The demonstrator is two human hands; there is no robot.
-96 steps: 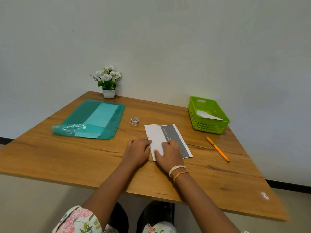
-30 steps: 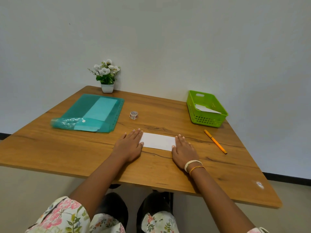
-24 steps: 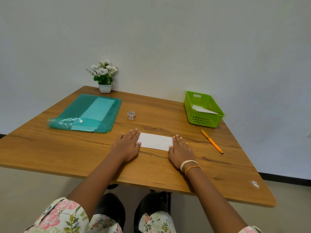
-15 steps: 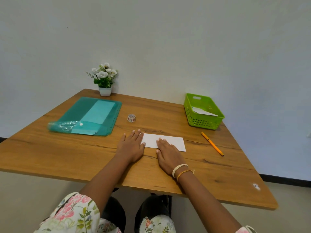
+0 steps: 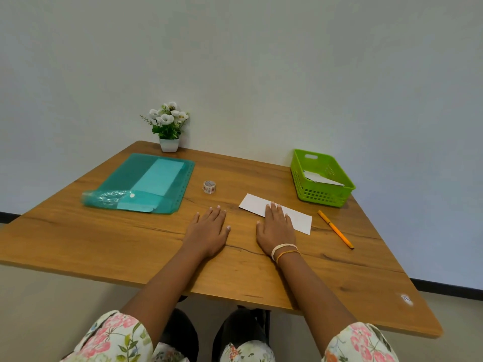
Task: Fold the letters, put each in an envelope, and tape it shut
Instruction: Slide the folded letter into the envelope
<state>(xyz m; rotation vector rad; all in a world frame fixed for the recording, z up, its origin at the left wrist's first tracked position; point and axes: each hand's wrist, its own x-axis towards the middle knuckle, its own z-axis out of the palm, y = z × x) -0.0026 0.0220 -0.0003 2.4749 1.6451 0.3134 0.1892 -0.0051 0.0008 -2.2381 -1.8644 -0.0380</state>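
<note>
A folded white letter (image 5: 300, 219) lies flat on the wooden table (image 5: 130, 244), angled toward the right. My right hand (image 5: 275, 231) presses on its middle with straight fingers. To the left, my left hand (image 5: 209, 229) rests flat on the bare wood, apart from the letter. A small roll of patterned tape (image 5: 209, 186) stands behind my left hand. A teal plastic folder (image 5: 146, 182) with light sheets inside lies at the back left. In the green basket (image 5: 322, 197) at the back right sits a white envelope (image 5: 321, 178).
An orange pen (image 5: 335, 229) lies right of the letter. A small white pot of white flowers (image 5: 169, 126) stands at the table's back edge against the wall. The table's front edge runs just above my knees.
The letter has slid to the right and turned under my right hand. My left hand, which touched its left end, now lies on bare wood apart from it.
</note>
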